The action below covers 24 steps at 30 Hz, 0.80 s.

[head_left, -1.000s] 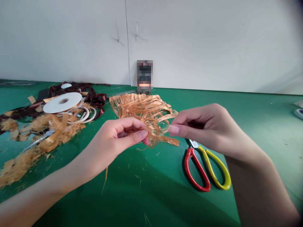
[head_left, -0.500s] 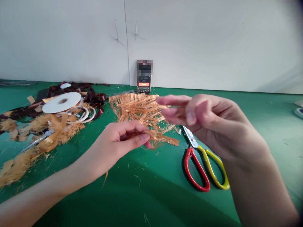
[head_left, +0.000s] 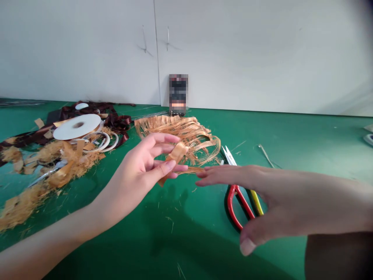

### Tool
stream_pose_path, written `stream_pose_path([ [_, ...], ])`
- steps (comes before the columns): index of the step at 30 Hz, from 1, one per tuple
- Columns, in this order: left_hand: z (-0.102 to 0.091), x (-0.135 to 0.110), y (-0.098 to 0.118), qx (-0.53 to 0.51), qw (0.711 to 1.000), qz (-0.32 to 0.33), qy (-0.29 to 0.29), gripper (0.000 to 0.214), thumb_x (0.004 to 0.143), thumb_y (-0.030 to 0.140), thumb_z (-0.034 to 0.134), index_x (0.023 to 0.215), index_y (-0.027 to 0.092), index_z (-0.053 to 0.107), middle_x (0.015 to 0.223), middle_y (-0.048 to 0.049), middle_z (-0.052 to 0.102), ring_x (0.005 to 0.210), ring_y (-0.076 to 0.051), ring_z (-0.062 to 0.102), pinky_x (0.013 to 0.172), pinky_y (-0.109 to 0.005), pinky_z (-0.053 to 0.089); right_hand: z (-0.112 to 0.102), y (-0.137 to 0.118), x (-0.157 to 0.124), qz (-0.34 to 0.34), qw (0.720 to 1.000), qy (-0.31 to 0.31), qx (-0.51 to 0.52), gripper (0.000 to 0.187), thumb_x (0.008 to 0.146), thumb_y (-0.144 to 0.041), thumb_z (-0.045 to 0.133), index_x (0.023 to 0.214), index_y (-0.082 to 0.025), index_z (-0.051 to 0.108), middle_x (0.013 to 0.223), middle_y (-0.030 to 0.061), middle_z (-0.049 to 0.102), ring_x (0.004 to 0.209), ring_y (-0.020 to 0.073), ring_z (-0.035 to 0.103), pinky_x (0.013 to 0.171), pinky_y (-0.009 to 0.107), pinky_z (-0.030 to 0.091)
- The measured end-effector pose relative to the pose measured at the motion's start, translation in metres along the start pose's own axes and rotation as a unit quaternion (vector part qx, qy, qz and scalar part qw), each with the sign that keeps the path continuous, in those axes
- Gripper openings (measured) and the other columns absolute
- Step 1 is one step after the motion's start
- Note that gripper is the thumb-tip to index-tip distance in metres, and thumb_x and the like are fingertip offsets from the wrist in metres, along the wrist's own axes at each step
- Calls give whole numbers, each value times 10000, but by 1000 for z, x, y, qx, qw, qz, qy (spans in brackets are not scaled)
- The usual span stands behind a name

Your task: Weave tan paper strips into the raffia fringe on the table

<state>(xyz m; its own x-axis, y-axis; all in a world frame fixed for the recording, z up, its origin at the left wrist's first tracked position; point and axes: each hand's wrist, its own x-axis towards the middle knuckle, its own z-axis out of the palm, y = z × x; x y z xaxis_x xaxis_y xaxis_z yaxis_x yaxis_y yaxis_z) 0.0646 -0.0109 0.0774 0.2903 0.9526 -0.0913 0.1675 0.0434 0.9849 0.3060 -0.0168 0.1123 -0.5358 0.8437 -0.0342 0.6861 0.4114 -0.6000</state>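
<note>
Between thumb and fingers, my left hand [head_left: 148,165] pinches a strip of golden-tan ribbon [head_left: 178,152] whose far end is frayed into threads. Those threads reach right, toward the fingertips of my right hand [head_left: 256,186]. That hand is stretched out flat, thumb apart, above a pair of scissors [head_left: 235,190] with red and yellow handles, hiding part of them. Whether its fingertips touch the threads I cannot tell. Just beyond my left hand lies a row of fringed tan ribbon pieces [head_left: 171,126] on the green table.
A white ribbon spool [head_left: 77,127] rests on dark brown ribbon [head_left: 116,120] at the left, with tan frayed scraps [head_left: 23,206] in front. A phone [head_left: 178,93] leans against the white wall [head_left: 247,54]. Thin metal tweezers or wire [head_left: 265,155] lie beyond my right hand.
My right hand has turned from raised with curled fingers to flat, palm down and lower. My left hand has opened somewhat around the ribbon, and the strip's flat end now shows.
</note>
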Motion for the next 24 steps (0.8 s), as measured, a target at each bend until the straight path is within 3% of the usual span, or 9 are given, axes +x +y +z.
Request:
stream_pose_path([
  [3,2,-2,3,19,1000,21,3,242,873,308,611,1104,254,565,1244,-46,632,959,-198,704,739,-215,574,7,-3,6,97,986,-110,77,456,676,-483,765,1113,-363,713,1013,34,758,765,249,727,509,289,573],
  [7,3,-6,6,53,998,44,5,198,861,301,633,1056,265,626,1101,-3,700,1047,-179,657,810,-204,550,21,-11,23,101,967,-83,217,281,821,-437,645,1049,-289,712,1052,37,736,931,229,693,754,332,573],
  [12,5,-8,8,59,996,52,-31,205,851,281,643,1055,271,664,1145,8,689,1089,-180,630,915,-248,516,28,-17,33,98,943,8,318,258,852,-446,601,803,-215,706,815,38,710,813,181,661,725,320,536],
  [15,5,-9,6,33,998,50,-27,190,861,291,630,1044,283,680,1134,14,689,1040,-178,643,883,-260,527,27,-17,34,106,922,14,373,199,809,-399,671,774,-209,717,805,21,710,804,153,655,726,283,524],
  [20,3,-7,3,37,998,54,-6,90,871,278,611,875,283,701,908,55,703,873,-115,637,758,-184,498,28,-18,34,99,911,38,398,110,743,-318,744,774,-212,734,829,18,729,798,157,666,733,295,525],
  [24,2,-6,2,52,997,50,-4,142,851,184,593,733,241,647,771,66,651,778,-88,599,742,-174,458,30,-19,35,106,917,54,381,87,754,-296,727,727,-214,733,763,5,715,702,135,640,635,267,502],
])
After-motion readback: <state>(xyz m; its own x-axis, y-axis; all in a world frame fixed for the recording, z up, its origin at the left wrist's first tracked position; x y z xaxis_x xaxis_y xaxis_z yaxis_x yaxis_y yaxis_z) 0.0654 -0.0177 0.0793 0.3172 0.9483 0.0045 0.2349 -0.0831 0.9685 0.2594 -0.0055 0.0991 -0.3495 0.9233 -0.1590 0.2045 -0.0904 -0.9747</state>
